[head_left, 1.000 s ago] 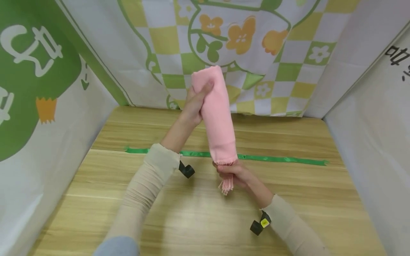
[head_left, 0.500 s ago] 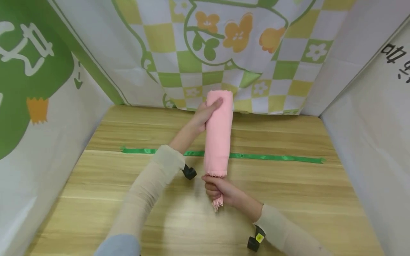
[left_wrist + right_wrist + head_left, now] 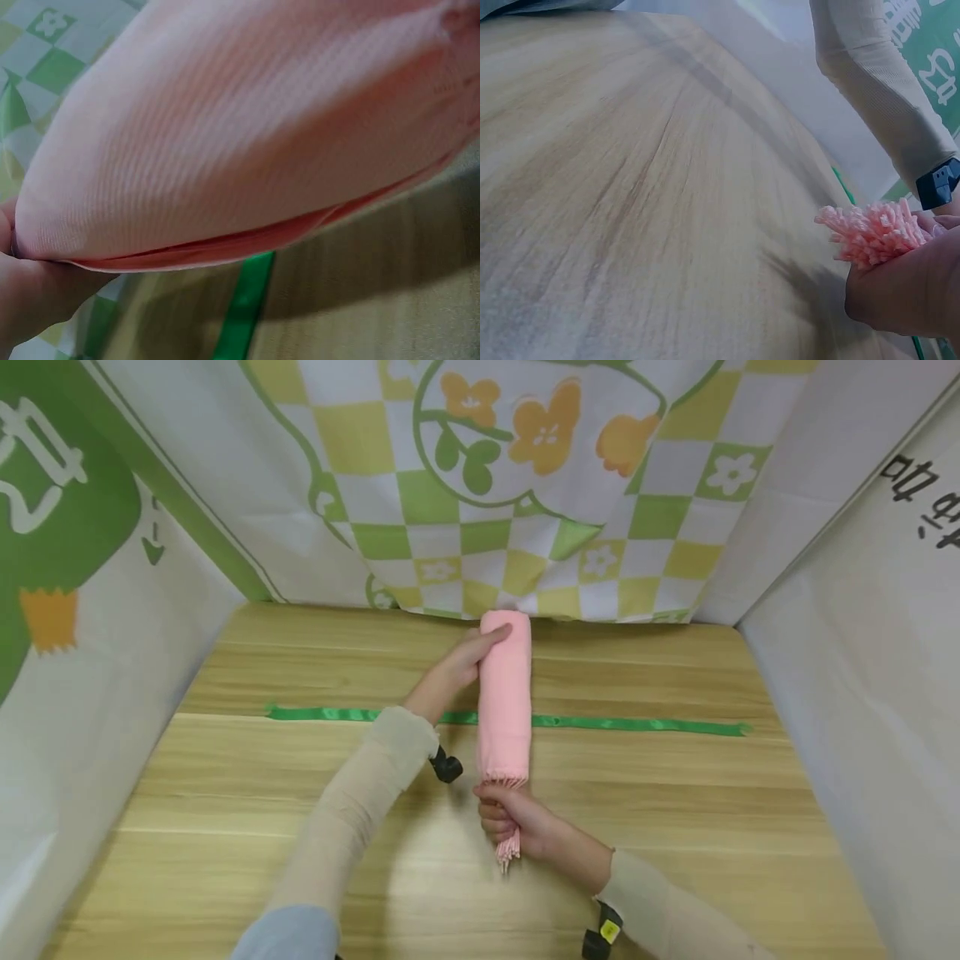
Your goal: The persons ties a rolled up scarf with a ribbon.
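Rolled pink scarf (image 3: 504, 693) lying lengthwise across the green tape (image 3: 637, 725) — folded end far, fringe near, left hand (image 3: 457, 664) gripping the far end, right hand (image 3: 517, 822) clenched round the fringe.

The rolled scarf (image 3: 504, 697) lies lengthwise across the tape strip (image 3: 637, 724) on the table (image 3: 712, 827). The left hand (image 3: 457, 664) is at its far end, the right hand (image 3: 517, 822) at its near end.

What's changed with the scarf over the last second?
The pink scarf, raised steeply a second ago, has come down toward the table, its far end now low near the backdrop. Left hand still grips the far end, right hand the fringed end.
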`<state>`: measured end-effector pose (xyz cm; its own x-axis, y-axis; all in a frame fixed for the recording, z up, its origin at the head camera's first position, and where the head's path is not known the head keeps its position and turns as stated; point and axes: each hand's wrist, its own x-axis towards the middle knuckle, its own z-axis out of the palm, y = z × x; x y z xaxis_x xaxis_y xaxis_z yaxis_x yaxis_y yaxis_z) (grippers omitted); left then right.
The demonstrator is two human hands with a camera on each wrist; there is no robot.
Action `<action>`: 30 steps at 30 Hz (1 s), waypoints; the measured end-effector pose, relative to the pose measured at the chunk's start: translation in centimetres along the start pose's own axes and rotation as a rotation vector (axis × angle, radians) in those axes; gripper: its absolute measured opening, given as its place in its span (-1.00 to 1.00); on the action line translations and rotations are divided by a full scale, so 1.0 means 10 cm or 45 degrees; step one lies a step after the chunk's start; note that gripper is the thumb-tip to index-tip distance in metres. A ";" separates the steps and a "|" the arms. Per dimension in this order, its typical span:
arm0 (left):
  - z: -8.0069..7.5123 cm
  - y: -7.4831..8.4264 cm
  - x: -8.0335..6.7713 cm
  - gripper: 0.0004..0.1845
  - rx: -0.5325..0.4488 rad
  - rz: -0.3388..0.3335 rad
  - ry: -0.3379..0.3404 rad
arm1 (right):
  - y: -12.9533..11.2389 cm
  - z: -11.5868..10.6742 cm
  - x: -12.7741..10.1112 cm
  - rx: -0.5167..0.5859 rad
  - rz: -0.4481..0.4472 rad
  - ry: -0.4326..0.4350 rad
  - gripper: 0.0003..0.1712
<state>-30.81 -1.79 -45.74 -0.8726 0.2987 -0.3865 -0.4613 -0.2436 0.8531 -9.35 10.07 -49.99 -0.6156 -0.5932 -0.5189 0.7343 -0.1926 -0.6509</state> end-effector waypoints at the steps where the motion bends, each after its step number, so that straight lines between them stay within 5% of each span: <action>1: -0.02 -0.03 0.03 -0.56 -0.015 -0.009 -0.008 | 0.01 -0.01 0.00 0.012 0.005 0.005 -0.65; 11: -0.10 -0.21 0.23 -0.45 -0.038 -0.059 0.016 | 0.03 -0.09 0.00 0.097 0.007 0.020 -0.62; 30: 0.06 -0.31 0.31 -0.32 0.531 0.143 0.031 | -0.03 -0.25 -0.11 0.095 0.031 0.039 -0.57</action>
<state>-31.99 0.40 -49.40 -0.9196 0.2682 -0.2870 -0.2632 0.1218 0.9570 -9.65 12.72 -50.59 -0.6049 -0.5746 -0.5513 0.7677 -0.2370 -0.5954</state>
